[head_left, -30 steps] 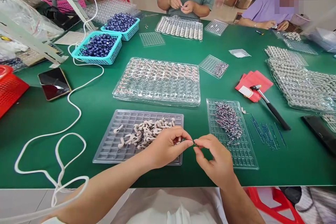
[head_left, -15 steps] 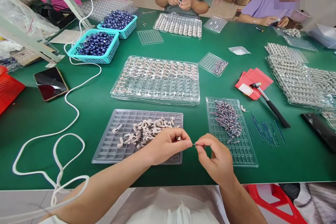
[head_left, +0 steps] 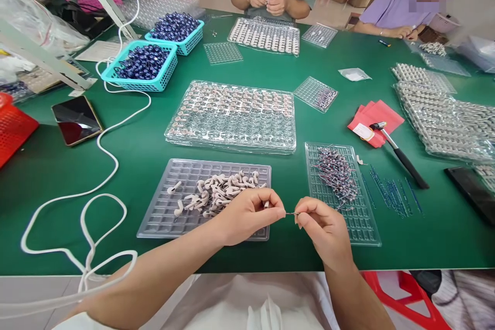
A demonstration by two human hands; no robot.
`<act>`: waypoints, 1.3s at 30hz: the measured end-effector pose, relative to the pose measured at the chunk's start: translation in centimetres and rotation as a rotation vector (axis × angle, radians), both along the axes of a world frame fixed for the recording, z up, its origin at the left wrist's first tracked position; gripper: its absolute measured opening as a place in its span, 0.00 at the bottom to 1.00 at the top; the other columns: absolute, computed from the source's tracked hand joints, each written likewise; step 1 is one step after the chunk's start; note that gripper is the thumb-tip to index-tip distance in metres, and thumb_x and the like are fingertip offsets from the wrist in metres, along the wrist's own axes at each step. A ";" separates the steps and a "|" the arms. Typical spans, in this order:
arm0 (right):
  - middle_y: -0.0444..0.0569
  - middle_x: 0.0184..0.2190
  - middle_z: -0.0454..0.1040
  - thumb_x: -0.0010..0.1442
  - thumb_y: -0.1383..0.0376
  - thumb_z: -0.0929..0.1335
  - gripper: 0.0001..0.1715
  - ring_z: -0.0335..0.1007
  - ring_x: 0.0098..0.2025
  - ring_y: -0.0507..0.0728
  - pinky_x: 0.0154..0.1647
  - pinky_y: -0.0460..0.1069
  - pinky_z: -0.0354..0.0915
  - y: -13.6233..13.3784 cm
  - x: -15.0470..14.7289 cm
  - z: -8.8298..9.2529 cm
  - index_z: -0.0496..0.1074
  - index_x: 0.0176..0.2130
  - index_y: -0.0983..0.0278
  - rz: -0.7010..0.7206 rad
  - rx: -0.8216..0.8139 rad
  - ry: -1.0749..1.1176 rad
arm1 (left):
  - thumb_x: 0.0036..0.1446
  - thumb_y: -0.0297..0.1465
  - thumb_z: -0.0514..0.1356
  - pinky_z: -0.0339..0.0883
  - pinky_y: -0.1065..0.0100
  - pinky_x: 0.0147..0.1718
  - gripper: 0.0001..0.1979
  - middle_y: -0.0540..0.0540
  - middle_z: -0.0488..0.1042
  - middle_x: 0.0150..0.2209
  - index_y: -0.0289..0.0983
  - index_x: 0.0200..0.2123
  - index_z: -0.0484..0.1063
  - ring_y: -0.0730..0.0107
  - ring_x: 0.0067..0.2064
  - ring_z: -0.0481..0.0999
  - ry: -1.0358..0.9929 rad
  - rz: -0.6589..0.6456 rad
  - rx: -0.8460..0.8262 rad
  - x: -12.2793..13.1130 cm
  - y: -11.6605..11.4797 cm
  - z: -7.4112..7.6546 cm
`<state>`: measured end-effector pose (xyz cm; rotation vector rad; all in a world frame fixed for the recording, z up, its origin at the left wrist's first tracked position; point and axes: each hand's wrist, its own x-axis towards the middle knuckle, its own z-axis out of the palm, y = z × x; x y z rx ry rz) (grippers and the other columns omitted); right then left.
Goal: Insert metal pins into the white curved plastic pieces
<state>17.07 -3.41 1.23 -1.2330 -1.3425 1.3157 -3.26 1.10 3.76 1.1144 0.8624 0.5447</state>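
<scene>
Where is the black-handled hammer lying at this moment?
In the head view, the hammer lies to the right on the table, its head on the red packets, its handle beside the teal strands.

You wear a loose, softly creased white top [head_left: 216, 303] at the near edge, with gathered folds [head_left: 266, 314] of white cloth near its middle. A white sleeve [head_left: 73, 323] shows at the near left. Your left forearm [head_left: 170, 268] and right forearm [head_left: 350, 289] are bare, each narrowing toward the wrist.
</scene>
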 end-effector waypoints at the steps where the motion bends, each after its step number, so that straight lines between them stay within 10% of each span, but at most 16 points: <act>1: 0.42 0.27 0.68 0.62 0.68 0.67 0.07 0.63 0.28 0.49 0.27 0.45 0.60 0.0 0.1 -0.1 0.72 0.32 0.60 -0.012 -0.007 0.020 | 0.57 0.34 0.60 0.50 0.71 0.25 0.10 0.54 0.59 0.23 0.34 0.27 0.69 0.76 0.25 0.55 0.000 0.005 0.009 0.0 0.0 0.0; 16: 0.43 0.26 0.70 0.61 0.69 0.66 0.07 0.65 0.28 0.51 0.27 0.46 0.61 0.2 -0.1 0.4 0.72 0.31 0.61 -0.018 0.139 -0.191 | 0.58 0.38 0.62 0.54 0.71 0.27 0.11 0.53 0.61 0.28 0.36 0.40 0.75 0.74 0.27 0.59 0.186 -0.006 0.315 -0.3 -0.2 0.2; 25: 0.43 0.26 0.70 0.60 0.69 0.65 0.07 0.65 0.27 0.51 0.26 0.45 0.61 0.1 -0.4 0.4 0.71 0.30 0.61 -0.031 0.135 -0.239 | 0.60 0.31 0.59 0.57 0.69 0.31 0.08 0.51 0.65 0.25 0.36 0.30 0.74 0.73 0.29 0.64 0.278 0.021 0.575 0.0 -0.8 -0.2; 39: 0.45 0.27 0.71 0.61 0.64 0.69 0.05 0.65 0.27 0.51 0.24 0.46 0.62 0.1 0.7 -1.8 0.74 0.33 0.62 -0.212 0.094 -0.016 | 0.56 0.36 0.59 0.46 0.71 0.23 0.14 0.52 0.55 0.28 0.34 0.43 0.68 0.75 0.26 0.53 -0.265 0.124 -0.304 -0.1 0.4 -0.6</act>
